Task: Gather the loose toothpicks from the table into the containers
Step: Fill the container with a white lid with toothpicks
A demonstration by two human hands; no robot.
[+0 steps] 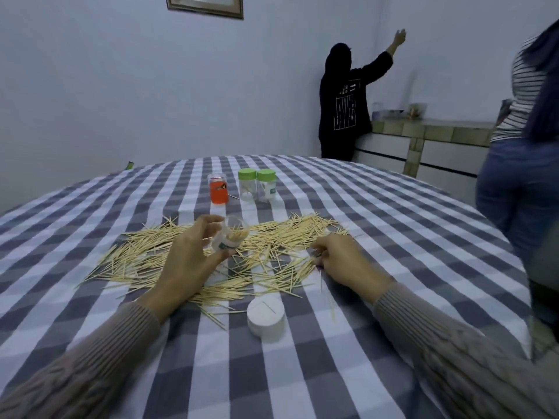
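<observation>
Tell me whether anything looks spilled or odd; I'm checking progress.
Pale wooden toothpicks lie strewn across the checked tablecloth; one rests on the white round lid, off its jar.

No writing can be read anywhere. The clear jar (230, 237) in the left hand (193, 252), the orange container (218, 189) and one green-lidded jar (266, 186) each bear a label, all too small and blurred to make out. The white marks on the dark hoodie (344, 110) of the person by the wall are likewise illegible.
</observation>
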